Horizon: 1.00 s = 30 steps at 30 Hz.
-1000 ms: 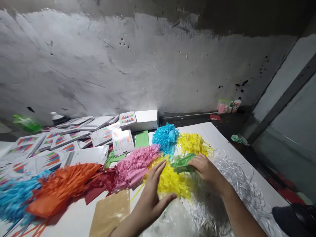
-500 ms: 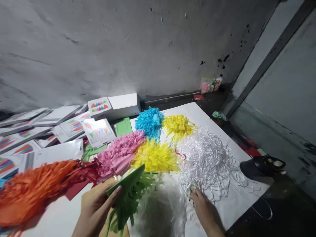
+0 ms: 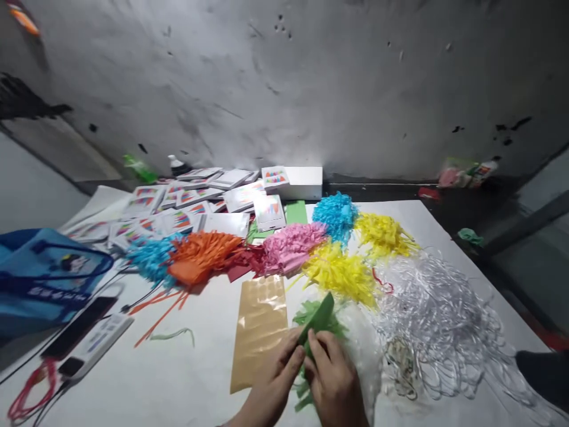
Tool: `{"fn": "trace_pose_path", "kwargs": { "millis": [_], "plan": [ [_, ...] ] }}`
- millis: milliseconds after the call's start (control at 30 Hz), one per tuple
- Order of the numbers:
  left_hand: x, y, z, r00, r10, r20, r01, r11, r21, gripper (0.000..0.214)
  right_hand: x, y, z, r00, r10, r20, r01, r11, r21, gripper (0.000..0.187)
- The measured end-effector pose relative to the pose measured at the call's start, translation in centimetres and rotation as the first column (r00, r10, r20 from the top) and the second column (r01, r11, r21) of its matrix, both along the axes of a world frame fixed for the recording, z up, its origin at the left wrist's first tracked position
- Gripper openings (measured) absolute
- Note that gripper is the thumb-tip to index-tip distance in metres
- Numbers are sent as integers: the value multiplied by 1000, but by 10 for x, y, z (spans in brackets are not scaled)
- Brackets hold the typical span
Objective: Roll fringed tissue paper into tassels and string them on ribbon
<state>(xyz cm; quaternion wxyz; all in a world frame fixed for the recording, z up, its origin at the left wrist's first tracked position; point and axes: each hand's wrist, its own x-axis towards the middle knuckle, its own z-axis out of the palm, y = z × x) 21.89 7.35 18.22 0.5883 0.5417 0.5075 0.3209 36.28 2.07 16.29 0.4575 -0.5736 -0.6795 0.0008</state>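
A folded green tissue-paper tassel (image 3: 320, 320) with a cut fringe is held up at the front middle of the table. My left hand (image 3: 276, 375) is closed on its folded edge. Beside it, my right hand (image 3: 332, 373) has its fingers pinched at the same paper; whether anything small is in them is hidden. Under and behind the hands lies a clear plastic bag (image 3: 367, 344). To its right is a small tangle of beige bands (image 3: 402, 365). A brown sheet with a shiny cover (image 3: 258, 320) lies left of the tassel.
Fringed bundles in yellow (image 3: 341, 273), pink (image 3: 291, 246), blue (image 3: 335, 216) and orange (image 3: 204, 255) run across the table. White cord (image 3: 438, 314) is heaped at right. Printed boxes (image 3: 269, 212) pile up behind. A power strip (image 3: 95, 345), phone (image 3: 80, 326) and blue bag (image 3: 48, 273) are left.
My right hand has left the edge of the white cord heap and come to the green tassel, meeting my left hand. The view has swung left.
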Motion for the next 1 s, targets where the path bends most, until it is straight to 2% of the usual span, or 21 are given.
{"fn": "trace_pose_path", "kwargs": {
  "millis": [67,167,267,400,467,567,633,700,733,767,833,867,900,967,1000],
  "plan": [
    [-12,-8,-10,1000,12,28,-12,1000,-17,60,-16,11,12,996,20,-81,-20,1000,8,30],
    [-32,-13,-16,995,-75,63,75,997,0,58,-26,17,16,936,78,-343,-117,989,-93,21],
    [-46,-12,-11,987,-146,72,142,988,60,51,-37,16,12,833,52,-551,-188,963,-193,18],
    [-59,-9,0,978,-187,91,177,978,113,38,-55,19,9,713,-25,-701,-261,918,-298,22],
    [-66,-9,3,974,-205,98,192,972,132,35,-59,22,10,657,-37,-753,-345,873,-344,24],
    [-77,-8,3,975,-207,84,195,972,132,33,-58,25,14,590,-1,-808,-539,744,-394,22],
    [-85,-7,3,975,-217,45,209,969,135,34,-56,25,16,571,31,-820,-620,671,-407,18],
    [-91,-7,3,973,-231,-18,231,960,157,35,-57,24,16,591,52,-805,-636,645,-424,18],
    [-94,-6,2,969,-240,-54,246,954,174,36,-59,22,15,621,62,-782,-617,653,-438,18],
    [-95,-6,2,964,-252,-87,264,945,191,36,-61,20,13,670,85,-738,-577,685,-445,18],
    [-98,-6,1,952,-273,-136,297,932,208,36,-69,15,7,821,172,-545,-424,823,-379,13],
    [-98,-6,0,950,-275,-149,301,932,203,36,-73,13,4,897,208,-389,-332,899,-285,12],
    [-98,-7,-1,951,-267,-157,294,936,194,37,-77,11,1,952,216,-216,-254,953,-167,14],
    [-97,-9,-2,963,-219,-157,245,955,170,38,-84,7,-4,983,176,60,-177,984,14,21],
    [-96,-9,-3,970,-191,-150,214,964,159,39,-87,5,-6,979,152,134,-158,987,35,23]
  ]
}}
